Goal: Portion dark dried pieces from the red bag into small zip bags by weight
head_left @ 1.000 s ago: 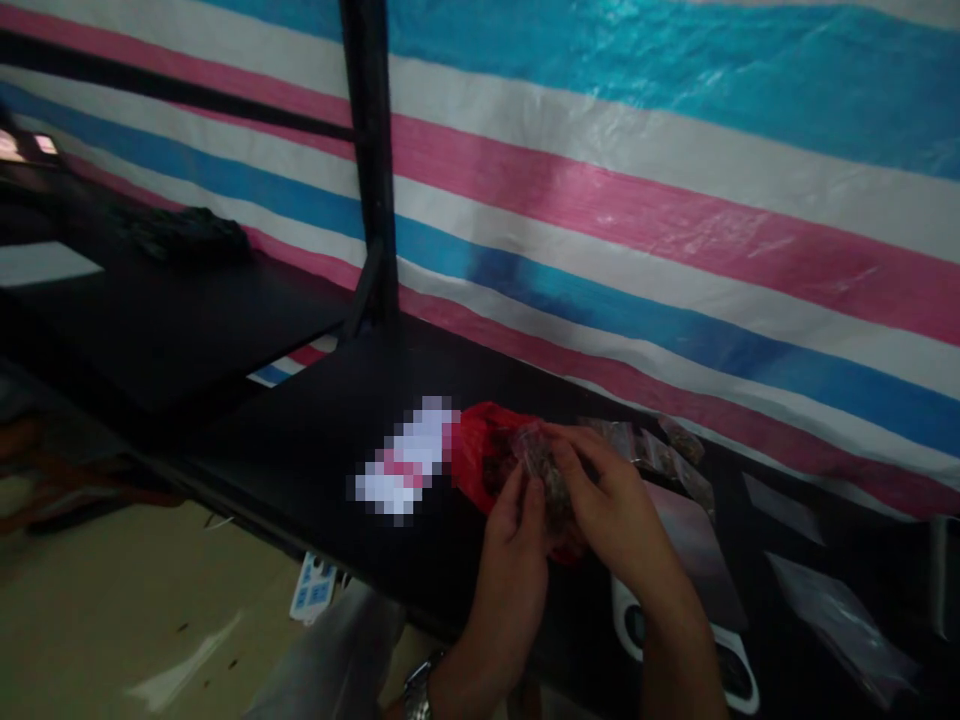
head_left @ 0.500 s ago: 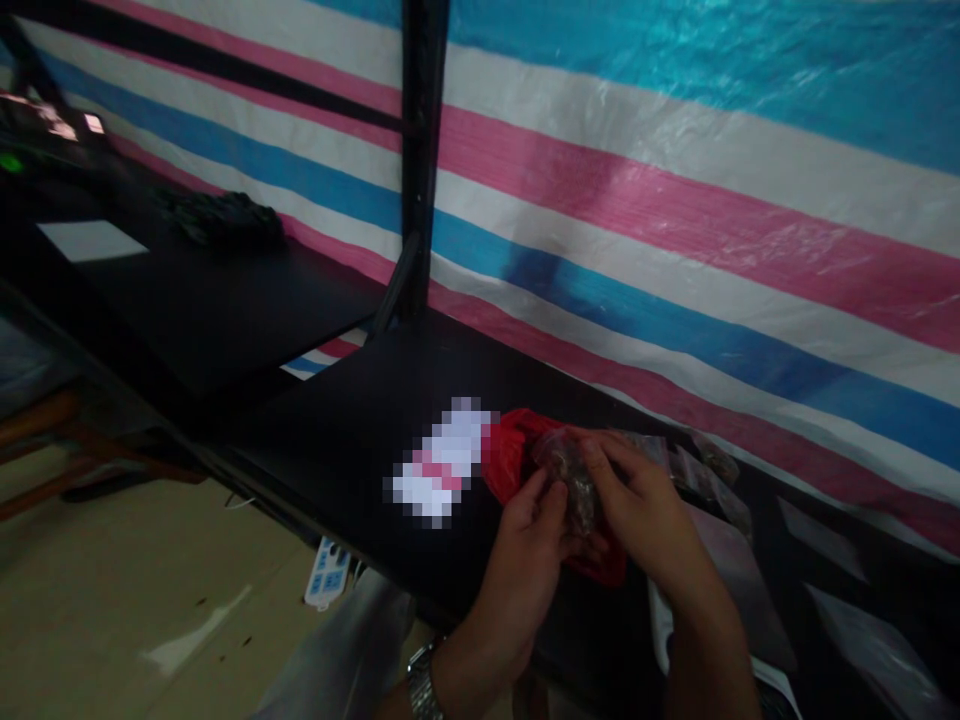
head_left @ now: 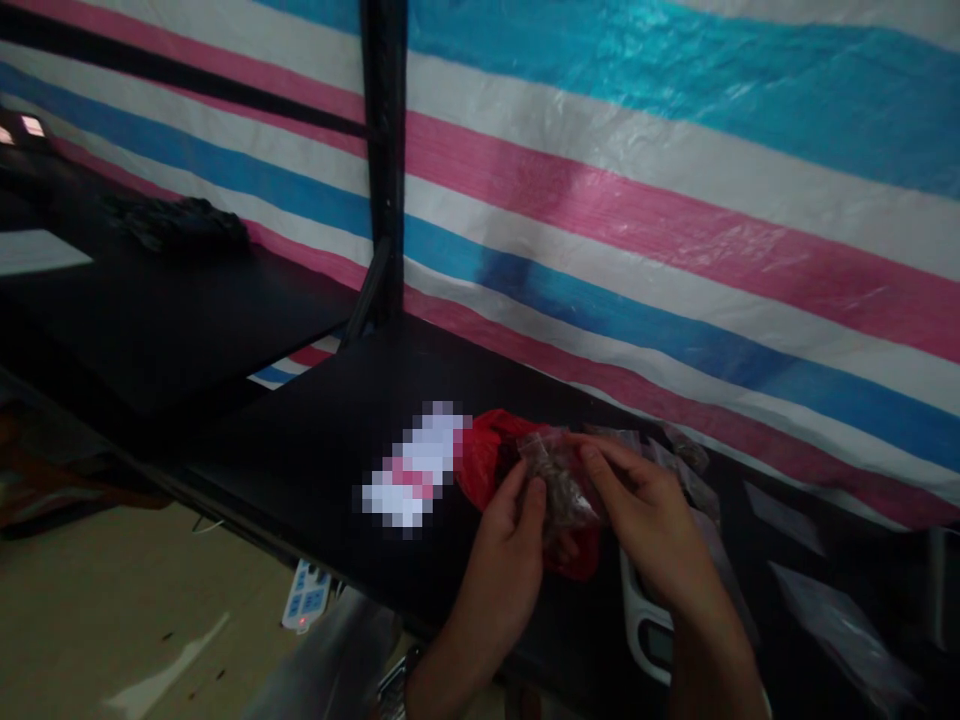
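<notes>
Between both hands is a small clear plastic bag (head_left: pixel 556 480) with dark brownish bits inside, too dim to identify. My left hand (head_left: pixel 504 545) pinches its left edge between thumb and fingers. At the upper right edge, my right hand (head_left: pixel 645 510) holds it, thumb toward me. Under and behind the bag lies an opened red plastic bag (head_left: pixel 480 462), its contents partly hidden by my hands. Below my right forearm is a white device with a small display (head_left: pixel 658 642), which looks like a scale and is partly covered by the arm.
More filled clear bags (head_left: pixel 694 480) lie beyond my right hand. Flat clear bags (head_left: pixel 840 620) are on the black table (head_left: pixel 315 450) at right. A blurred-out white and pink item (head_left: pixel 412 475) lies left of the red bag. A black post (head_left: pixel 386 150) stands before striped sheeting (head_left: pixel 600 220).
The clear bag has been turned and flattened between my hands, showing its face more. The camera view has shifted right, so the scale's display now shows.
</notes>
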`<state>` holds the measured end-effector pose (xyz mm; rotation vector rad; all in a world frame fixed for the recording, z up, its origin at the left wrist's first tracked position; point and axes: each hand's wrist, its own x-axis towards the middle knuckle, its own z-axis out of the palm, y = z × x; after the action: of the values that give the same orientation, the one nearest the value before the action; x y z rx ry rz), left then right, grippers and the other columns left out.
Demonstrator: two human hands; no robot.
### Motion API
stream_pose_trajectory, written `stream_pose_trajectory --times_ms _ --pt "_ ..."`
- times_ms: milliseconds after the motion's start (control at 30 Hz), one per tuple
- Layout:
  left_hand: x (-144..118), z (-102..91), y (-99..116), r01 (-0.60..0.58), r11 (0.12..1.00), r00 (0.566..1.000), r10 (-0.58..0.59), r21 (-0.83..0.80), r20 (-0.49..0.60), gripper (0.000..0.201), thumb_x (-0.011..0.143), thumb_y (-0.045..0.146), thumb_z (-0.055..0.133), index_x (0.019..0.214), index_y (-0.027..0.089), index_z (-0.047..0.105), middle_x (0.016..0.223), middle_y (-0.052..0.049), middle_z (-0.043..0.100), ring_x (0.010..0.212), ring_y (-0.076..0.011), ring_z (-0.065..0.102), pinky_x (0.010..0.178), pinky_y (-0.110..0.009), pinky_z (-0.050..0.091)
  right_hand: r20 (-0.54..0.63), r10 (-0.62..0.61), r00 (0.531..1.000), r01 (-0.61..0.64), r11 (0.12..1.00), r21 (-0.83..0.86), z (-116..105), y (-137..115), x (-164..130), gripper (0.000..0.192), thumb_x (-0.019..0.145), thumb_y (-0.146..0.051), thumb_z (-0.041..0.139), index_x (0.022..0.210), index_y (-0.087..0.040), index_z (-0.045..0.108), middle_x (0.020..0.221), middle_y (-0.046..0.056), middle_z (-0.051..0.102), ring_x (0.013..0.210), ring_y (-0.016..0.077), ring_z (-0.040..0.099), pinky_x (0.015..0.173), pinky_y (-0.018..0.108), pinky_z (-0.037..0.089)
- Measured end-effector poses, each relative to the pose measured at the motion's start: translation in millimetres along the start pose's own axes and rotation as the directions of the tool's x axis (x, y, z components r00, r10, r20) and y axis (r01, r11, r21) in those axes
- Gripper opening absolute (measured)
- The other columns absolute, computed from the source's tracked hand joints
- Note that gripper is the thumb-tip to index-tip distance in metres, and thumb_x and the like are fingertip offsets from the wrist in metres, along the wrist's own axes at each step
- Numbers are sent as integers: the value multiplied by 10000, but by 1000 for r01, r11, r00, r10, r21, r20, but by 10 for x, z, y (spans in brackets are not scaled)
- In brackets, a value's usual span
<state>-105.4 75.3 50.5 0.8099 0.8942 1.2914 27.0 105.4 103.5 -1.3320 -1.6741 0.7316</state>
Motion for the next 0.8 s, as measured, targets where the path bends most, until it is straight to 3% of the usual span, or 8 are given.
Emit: stream_pose_trajectory --times_ms 100,200,300,400,533,700,800 --pt "-22 2 -38 -118 979 993 121 164 -8 485 1069 442 507 1503 240 585 1396 -93 712 1231 -246 694 1084 -398 540 -45 33 998 -29 996 90 -74 8 -54 261 927 -459 709 1046 -257 825 1088 65 824 1010 251 753 912 369 579" --pt "-32 25 -101 -264 900 962 271 347 28 466 1082 425 484 1513 274 577 1530 -76 620 1440 -254 551 1235 -446 413 -111 47 993 -22 978 210 -170 34 -115 257 872 -469 795 1009 -252 777 977 43 821 901 218 756 832 326 582" --pt "-41 94 -158 -391 777 915 384 493 121 445 1102 387 440 1523 315 561 1447 -76 634 1335 -229 612 1184 -438 459 -158 64 985 -13 953 303 -310 61 -192 321 836 -473 853 1057 -263 752 929 21 812 887 199 757 850 312 576" --pt "-73 207 -209 -460 699 885 413 548 216 460 1119 366 401 1569 359 493 1387 -70 618 1242 -203 641 1078 -387 526 -164 76 984 -24 954 299 -507 70 -293 299 828 -489 861 996 -256 780 872 17 799 861 199 750 822 311 578" --pt "-135 351 -287 -496 635 861 449 592 240 472 1122 325 400 1591 367 434 1389 -59 606 1236 -196 615 1046 -370 520 -244 130 961 -68 967 244 -838 123 -443 318 804 -528 861 885 -228 795 789 22 773 778 202 717 731 304 553" --pt "-194 483 -353 -588 537 766 610 605 203 347 1086 215 441 1397 281 580 1131 -38 631 1020 -179 628 905 -322 530 -335 282 899 -214 951 225 -1155 458 -543 354 742 -527 865 874 -205 800 836 60 808 810 233 729 758 336 551" --pt "-283 534 -426 -653 487 713 653 579 255 337 1050 139 457 1323 271 605 1093 -35 626 962 -172 638 826 -290 542 -413 279 867 -246 960 131 -1210 716 -538 363 743 -536 816 857 -192 801 883 97 825 861 278 747 833 400 565"
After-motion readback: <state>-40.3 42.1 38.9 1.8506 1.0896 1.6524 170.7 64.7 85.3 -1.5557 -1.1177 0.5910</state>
